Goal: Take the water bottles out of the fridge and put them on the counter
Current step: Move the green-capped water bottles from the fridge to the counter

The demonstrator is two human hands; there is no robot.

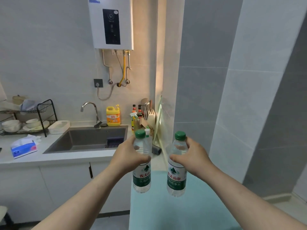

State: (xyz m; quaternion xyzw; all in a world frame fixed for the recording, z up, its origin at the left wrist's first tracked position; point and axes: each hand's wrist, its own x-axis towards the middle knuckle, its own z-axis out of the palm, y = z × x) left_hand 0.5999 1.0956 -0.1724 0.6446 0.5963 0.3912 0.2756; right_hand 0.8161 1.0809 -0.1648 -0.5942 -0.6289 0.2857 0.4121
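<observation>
I hold two clear water bottles with green caps and green-white labels, both upright in the air. My left hand [128,155] grips the left bottle [142,176] round its shoulder. My right hand [191,156] grips the right bottle [176,178] the same way. Both bottles hang above a pale green flat top [166,209], just right of the white counter [66,157]. A third clear bottle with a white cap [147,141] stands on the counter behind the left bottle.
A grey sink [89,140] with a tap is set in the counter. A tissue pack [23,147] and a dish rack [26,120] lie to the left. Yellow detergent [113,115], sauce bottles and a knife block stand at the back. A tiled wall rises on the right.
</observation>
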